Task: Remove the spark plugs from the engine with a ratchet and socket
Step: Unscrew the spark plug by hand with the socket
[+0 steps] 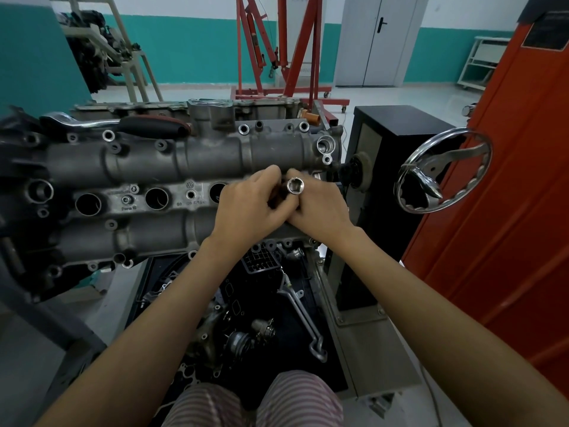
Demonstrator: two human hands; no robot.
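Observation:
The grey engine cylinder head (147, 161) lies across the middle, with a row of round spark plug wells (157, 198) along its centre. My left hand (249, 208) and my right hand (317, 208) meet over the right end of the head. Together they hold a chrome socket (295, 187), its hexagonal open end facing up toward me. The socket's lower part and whatever it joins are hidden by my curled fingers. A ratchet (123, 123) with a chrome head and a black and red grip lies on the far side of the engine.
A chrome handwheel (443, 171) on a black stand (385, 186) sits to the right, beside an orange cabinet (505, 211). Below the engine a dark tray (261, 303) holds loose parts and a wrench (304, 315). A red engine hoist (277, 57) stands behind.

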